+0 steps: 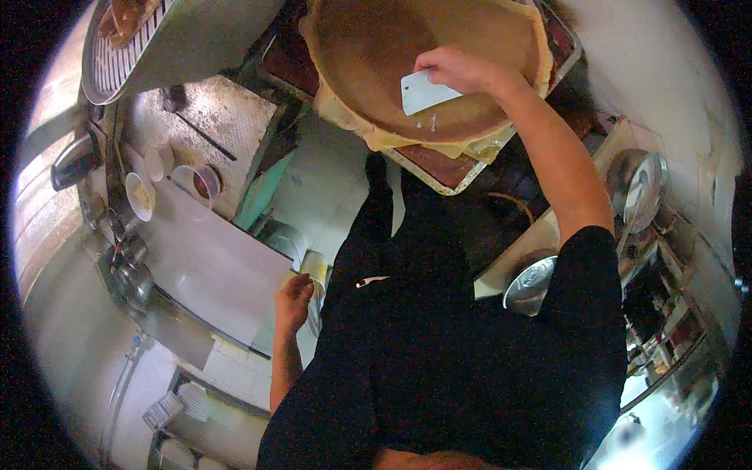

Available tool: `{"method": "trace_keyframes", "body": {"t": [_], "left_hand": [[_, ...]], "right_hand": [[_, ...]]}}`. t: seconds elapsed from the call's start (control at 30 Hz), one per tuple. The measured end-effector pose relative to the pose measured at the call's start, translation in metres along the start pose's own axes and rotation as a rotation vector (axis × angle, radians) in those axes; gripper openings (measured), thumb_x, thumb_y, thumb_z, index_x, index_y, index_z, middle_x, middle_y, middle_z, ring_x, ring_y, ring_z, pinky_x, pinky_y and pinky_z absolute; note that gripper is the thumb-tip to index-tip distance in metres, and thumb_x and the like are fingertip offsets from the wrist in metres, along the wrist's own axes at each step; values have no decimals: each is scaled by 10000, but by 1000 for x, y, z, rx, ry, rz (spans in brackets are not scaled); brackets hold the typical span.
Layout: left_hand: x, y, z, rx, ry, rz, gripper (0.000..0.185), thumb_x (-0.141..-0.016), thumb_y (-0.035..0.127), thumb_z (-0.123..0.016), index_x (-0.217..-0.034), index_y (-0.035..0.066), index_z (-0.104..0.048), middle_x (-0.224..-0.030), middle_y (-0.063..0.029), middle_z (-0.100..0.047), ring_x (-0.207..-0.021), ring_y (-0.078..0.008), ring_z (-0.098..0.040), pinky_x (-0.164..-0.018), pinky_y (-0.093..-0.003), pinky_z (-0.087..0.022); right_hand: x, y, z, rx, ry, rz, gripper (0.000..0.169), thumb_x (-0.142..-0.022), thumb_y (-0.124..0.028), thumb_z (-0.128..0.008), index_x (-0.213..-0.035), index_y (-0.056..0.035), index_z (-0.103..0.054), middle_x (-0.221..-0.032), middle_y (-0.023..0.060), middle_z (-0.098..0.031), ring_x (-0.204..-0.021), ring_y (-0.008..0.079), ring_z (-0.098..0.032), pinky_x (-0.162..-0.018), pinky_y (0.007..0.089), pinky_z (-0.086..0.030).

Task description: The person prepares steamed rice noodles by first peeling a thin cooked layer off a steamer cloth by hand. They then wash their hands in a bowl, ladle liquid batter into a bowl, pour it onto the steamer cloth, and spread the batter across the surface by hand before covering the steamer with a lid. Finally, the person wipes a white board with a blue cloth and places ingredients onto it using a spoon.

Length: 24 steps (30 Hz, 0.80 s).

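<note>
My right hand [461,69] grips a white flat scraper [424,95] with a small hole near its corner. The scraper is over a large round vessel [358,88] with a brown inner surface, near its front side. Two small white smears [433,122] lie on that surface below the scraper. Yellowish sheeting [376,140] sticks out around the vessel's rim. Low at my left side, my left hand [295,301] has curled fingers, beside the corner of a pale worktop [217,264] and a yellowish cylindrical container [316,269]. Whether it holds anything is unclear.
A reddish-brown tray [437,167] with a light rim lies under the vessel. On the left worktop stand a bowl of pale bits [141,197], another white bowl [155,163] and a clear tub [202,183]. Metal bowls [643,191] are at right. A ridged tray [126,61] is upper left.
</note>
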State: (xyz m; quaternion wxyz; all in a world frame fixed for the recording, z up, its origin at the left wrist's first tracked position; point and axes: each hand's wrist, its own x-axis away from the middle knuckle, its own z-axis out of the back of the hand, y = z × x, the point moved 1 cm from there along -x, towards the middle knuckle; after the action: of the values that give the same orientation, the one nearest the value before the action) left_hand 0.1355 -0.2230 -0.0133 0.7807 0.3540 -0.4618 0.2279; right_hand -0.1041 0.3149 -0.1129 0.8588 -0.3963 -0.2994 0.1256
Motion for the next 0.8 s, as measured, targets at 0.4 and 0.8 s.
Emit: {"method": "trace_keyframes", "body": {"t": [0.4, 0.8], "left_hand": [[-14, 20, -17, -36, 10, 35, 301, -931, 117, -634, -1199, -20, -620, -1094, -123, -697, -1013, -193, -655, -900, -315, -505], [-28, 22, -11, -79, -5, 25, 309, -925, 123, -634, -1201, -16, -622, -1103, -131, -691, -1016, -212, -655, -901, -333, -509]], "right_hand": [[-11, 0, -6, 73, -132, -37, 237, -847, -49, -590, -1062, -111, -667, -923, 131, -691, -886, 318, -657, -773, 425, -508], [7, 5, -10, 18, -182, -68, 222, -852, -14, -562, -1039, -68, -667, -993, 149, -681, -981, 342, -637, -827, 428, -495]]}}
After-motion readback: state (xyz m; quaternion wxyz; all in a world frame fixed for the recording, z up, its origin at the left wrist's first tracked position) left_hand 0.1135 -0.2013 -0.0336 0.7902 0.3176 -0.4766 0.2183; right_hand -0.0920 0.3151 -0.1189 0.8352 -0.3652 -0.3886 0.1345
